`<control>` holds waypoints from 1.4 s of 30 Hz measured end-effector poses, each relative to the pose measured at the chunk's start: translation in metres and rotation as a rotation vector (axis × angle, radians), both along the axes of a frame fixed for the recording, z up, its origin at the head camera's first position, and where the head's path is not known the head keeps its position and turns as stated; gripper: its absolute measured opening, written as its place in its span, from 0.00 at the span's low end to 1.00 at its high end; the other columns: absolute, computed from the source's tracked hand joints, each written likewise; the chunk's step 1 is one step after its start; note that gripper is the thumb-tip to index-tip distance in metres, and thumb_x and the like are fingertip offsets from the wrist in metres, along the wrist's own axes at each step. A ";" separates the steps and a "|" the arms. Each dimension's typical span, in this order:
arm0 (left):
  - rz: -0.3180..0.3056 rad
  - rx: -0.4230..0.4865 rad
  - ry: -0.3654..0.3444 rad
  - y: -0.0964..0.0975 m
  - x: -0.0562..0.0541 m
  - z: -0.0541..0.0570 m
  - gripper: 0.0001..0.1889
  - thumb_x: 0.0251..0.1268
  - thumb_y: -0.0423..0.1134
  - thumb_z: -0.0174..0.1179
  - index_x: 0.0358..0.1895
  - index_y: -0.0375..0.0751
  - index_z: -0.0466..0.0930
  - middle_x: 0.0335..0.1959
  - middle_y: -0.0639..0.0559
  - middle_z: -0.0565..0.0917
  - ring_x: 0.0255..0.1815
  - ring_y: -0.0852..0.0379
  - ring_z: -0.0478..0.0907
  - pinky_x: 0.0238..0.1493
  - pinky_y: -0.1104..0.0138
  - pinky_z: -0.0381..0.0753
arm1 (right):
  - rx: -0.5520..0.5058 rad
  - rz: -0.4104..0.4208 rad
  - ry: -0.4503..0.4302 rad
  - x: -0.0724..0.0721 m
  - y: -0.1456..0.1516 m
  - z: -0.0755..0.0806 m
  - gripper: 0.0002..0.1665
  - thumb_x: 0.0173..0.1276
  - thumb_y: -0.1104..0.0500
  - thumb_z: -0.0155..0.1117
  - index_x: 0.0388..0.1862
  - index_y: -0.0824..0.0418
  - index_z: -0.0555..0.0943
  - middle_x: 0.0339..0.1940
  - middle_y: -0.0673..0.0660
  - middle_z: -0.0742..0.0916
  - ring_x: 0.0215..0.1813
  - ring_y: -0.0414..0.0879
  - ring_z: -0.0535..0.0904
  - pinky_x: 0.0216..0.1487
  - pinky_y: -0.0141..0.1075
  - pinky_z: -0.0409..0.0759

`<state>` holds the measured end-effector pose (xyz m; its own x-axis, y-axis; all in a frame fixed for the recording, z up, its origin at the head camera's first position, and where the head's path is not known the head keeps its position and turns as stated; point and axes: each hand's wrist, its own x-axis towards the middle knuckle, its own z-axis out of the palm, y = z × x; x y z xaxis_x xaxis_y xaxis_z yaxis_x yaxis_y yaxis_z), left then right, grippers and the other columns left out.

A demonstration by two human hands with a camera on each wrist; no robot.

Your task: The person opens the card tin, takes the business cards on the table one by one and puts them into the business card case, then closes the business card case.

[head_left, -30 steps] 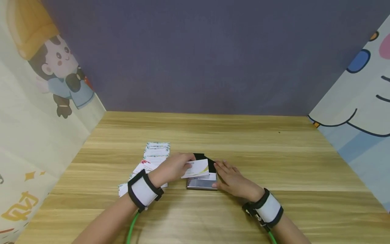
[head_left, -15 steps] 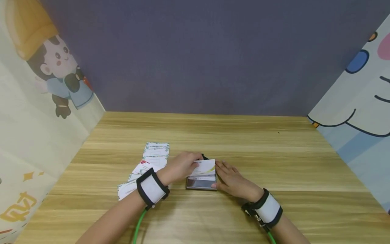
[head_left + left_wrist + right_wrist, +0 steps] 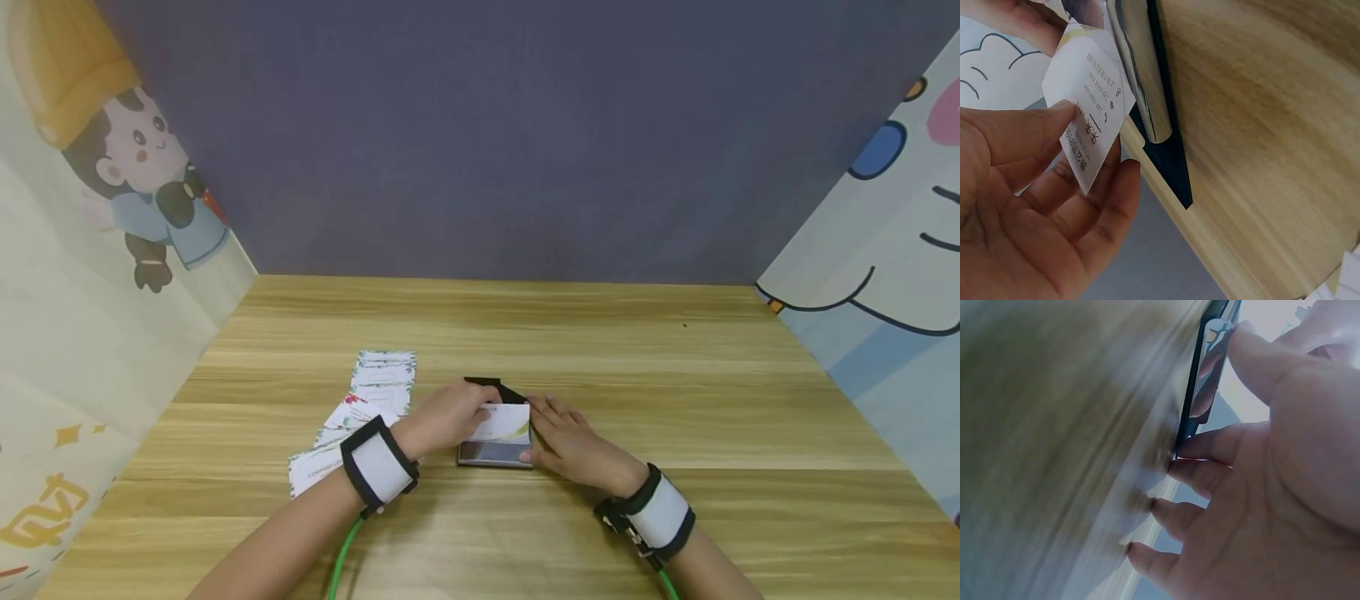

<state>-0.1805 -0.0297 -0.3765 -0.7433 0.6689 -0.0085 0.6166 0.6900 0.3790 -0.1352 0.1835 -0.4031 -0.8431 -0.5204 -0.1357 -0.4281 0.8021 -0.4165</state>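
Card (image 3: 508, 425), white and printed, is pinched between thumb (image 3: 1022, 134) and fingers (image 3: 1107, 228) of the left hand (image 3: 444, 417), over the black-and-silver case (image 3: 487, 453); contact between the two cannot be confirmed. Right hand (image 3: 573, 442) lies along the case's right edge, fingers extended and slightly spread, thumb touching its silver part. Further cards (image 3: 384, 396) lie overlapping on the tabletop (image 3: 637, 342), left of the case.
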 end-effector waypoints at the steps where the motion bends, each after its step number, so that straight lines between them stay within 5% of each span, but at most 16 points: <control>1: -0.001 -0.002 -0.005 0.000 0.000 0.000 0.11 0.65 0.35 0.53 0.47 0.44 0.79 0.43 0.50 0.83 0.38 0.60 0.79 0.34 0.72 0.76 | 0.001 -0.001 -0.001 0.000 0.000 0.000 0.42 0.67 0.45 0.51 0.69 0.71 0.53 0.72 0.66 0.56 0.72 0.64 0.46 0.65 0.62 0.52; 7: -0.016 -0.016 -0.023 0.001 0.002 -0.002 0.12 0.63 0.34 0.55 0.49 0.41 0.78 0.43 0.48 0.82 0.40 0.58 0.78 0.38 0.70 0.76 | -0.006 -0.004 -0.009 -0.001 0.000 -0.001 0.43 0.67 0.44 0.51 0.69 0.71 0.53 0.72 0.66 0.56 0.73 0.64 0.46 0.65 0.61 0.51; 16: -0.013 -0.074 -0.063 0.002 0.005 -0.005 0.18 0.59 0.35 0.58 0.54 0.40 0.76 0.42 0.46 0.74 0.32 0.59 0.71 0.32 0.73 0.73 | 0.008 -0.005 -0.010 -0.001 0.000 -0.001 0.43 0.67 0.43 0.51 0.69 0.69 0.53 0.73 0.65 0.56 0.73 0.63 0.45 0.66 0.61 0.50; 24: -0.040 -0.115 -0.013 0.002 0.008 -0.006 0.20 0.59 0.37 0.59 0.56 0.43 0.74 0.47 0.46 0.77 0.44 0.56 0.74 0.45 0.66 0.76 | 0.002 0.002 -0.015 -0.001 0.000 -0.001 0.43 0.67 0.43 0.50 0.69 0.69 0.53 0.73 0.65 0.55 0.73 0.63 0.45 0.66 0.62 0.50; 32: -0.081 -0.111 0.057 0.001 0.009 -0.007 0.11 0.59 0.35 0.59 0.46 0.42 0.81 0.38 0.50 0.78 0.36 0.58 0.74 0.36 0.70 0.74 | 0.006 0.000 -0.012 -0.001 0.000 -0.002 0.43 0.67 0.43 0.51 0.70 0.68 0.53 0.73 0.64 0.55 0.73 0.62 0.45 0.66 0.61 0.50; 42: -0.098 -0.100 0.054 -0.005 0.010 -0.006 0.13 0.62 0.36 0.56 0.50 0.43 0.79 0.40 0.49 0.77 0.37 0.58 0.73 0.38 0.70 0.74 | 0.005 -0.001 -0.022 -0.001 0.000 -0.001 0.43 0.67 0.42 0.50 0.70 0.68 0.53 0.73 0.64 0.55 0.73 0.62 0.45 0.66 0.61 0.49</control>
<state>-0.1705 -0.0346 -0.3822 -0.6755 0.7363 -0.0399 0.7008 0.6579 0.2758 -0.1362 0.1835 -0.4041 -0.8405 -0.5187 -0.1569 -0.4179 0.8047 -0.4216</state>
